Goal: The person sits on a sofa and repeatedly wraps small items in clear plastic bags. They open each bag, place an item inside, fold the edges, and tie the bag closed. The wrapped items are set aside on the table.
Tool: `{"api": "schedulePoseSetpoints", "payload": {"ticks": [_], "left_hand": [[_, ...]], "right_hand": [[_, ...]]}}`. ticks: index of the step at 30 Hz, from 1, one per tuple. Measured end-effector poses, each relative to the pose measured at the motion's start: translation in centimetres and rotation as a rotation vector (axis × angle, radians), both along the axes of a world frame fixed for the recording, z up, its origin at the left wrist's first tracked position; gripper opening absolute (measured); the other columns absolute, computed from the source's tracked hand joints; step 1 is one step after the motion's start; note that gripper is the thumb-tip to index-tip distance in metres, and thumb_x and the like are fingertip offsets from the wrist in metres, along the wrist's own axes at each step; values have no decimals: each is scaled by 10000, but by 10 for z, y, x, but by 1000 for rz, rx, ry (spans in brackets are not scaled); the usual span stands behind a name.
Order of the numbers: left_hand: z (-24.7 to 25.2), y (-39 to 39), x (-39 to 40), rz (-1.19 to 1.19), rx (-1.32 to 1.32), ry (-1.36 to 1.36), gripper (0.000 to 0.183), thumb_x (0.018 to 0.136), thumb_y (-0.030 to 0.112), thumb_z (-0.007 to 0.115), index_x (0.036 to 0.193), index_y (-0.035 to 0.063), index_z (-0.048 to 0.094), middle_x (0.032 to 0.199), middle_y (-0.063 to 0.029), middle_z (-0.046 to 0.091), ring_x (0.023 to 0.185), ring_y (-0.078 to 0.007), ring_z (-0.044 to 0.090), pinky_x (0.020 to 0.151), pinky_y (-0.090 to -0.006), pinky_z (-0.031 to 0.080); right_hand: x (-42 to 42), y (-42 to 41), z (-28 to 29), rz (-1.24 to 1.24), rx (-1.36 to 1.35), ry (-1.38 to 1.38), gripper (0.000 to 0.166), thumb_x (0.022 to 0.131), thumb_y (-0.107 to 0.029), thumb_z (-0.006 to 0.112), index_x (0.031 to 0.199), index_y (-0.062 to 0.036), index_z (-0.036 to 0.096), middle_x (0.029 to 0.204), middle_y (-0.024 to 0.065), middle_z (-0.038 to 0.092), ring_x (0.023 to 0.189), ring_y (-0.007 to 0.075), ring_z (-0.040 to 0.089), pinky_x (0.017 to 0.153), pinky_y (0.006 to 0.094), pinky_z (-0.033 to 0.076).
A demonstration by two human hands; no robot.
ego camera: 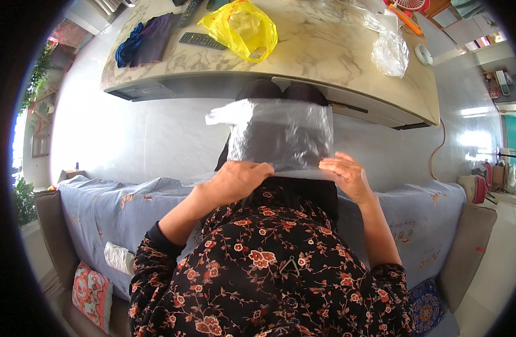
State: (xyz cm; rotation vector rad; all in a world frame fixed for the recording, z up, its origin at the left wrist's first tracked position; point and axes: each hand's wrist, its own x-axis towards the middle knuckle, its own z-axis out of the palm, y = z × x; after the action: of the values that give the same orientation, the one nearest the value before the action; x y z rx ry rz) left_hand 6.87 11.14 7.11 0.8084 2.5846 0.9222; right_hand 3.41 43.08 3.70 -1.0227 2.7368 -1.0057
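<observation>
A clear plastic bag [283, 130] lies spread over my lap and knees, its near edge running between both hands. My left hand [245, 179] pinches that edge between thumb and bent fingers, left of the middle. At the near right corner, my right hand [346, 172] holds the film between thumb and fingertips, with its other fingers partly spread. One loose flap of the bag sticks out at its far left corner. The dark cloth of my trousers shows through the film.
Ahead stands a marble-topped table [325, 46]. On it are a yellow plastic bag [245, 29], a remote control [202, 40], folded dark cloth [150, 42], crumpled clear plastic [390, 52] and a white round dish [423, 54]. I sit on a sofa with a blue-grey cover [426, 223]; a white roll [119, 258] lies left.
</observation>
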Motion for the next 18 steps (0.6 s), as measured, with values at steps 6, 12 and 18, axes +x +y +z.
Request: {"api": "schedulePoseSetpoints", "payload": {"ticks": [6,12,18], "left_hand": [[24,-37,-42,-211,-113,-468,181,923,227,522,988,91,622,853,-162,657,815,-355,627,742,-425,493],[20,-52,-114,-240,15,-598,264,944,232,482,1038,38,635,972,-85,661,940,-181,594,861,-326,451],[-20,-52,-149,-100,33,-660,257,933,224,488,1014,17,619,916,-34,623,889,-132,547,843,-287,437]], "right_hand": [[-2,1,-11,-192,-149,-458,172,929,-204,605,949,-56,690,831,81,700,722,218,663,653,309,501],[-15,-7,-34,-364,-395,-562,231,981,-205,534,1031,7,612,815,88,706,732,155,660,730,276,514],[-12,-16,-34,-373,-696,-672,238,968,-211,559,1026,19,581,826,71,682,762,161,649,774,298,507]]}}
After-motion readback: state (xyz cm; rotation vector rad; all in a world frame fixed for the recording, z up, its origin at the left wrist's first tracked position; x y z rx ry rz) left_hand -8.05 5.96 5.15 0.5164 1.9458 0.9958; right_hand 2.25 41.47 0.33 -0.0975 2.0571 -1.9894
